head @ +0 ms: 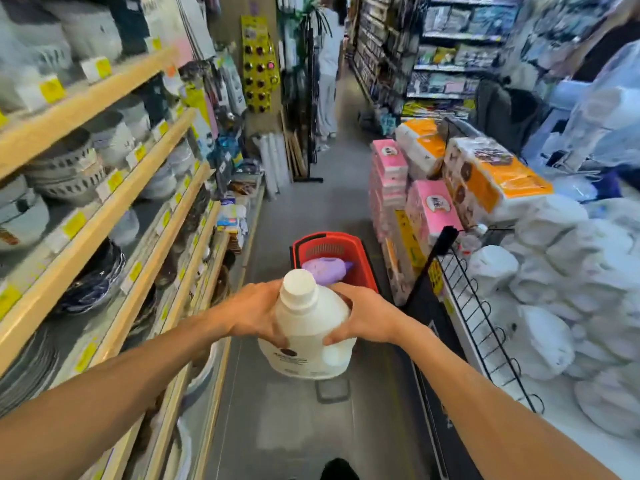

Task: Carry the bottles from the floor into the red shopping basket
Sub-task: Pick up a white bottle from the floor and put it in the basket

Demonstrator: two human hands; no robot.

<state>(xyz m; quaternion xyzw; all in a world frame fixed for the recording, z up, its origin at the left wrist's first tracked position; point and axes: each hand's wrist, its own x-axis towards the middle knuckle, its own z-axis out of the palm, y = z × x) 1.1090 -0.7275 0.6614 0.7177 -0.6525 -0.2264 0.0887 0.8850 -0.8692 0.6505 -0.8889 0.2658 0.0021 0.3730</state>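
Two hands share the load: left hand (254,315) and right hand (362,318) curl their fingers around the white bottle (306,327), probably because it is bulky. It hangs above the floor, short of the red shopping basket (367,268), where a purple bottle (327,270) lies. Shelving (114,188) and stacked packs (429,202) narrow the aisle.

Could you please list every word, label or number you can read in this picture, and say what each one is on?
Nothing here can be read for certain.
On the white bottle: a dark-printed label, too blurred.
On the wooden shelves: yellow price tags, too blurred.
On the pink tissue packs: round logos, too blurred.
On the black wire rack: a yellow sign, too blurred.
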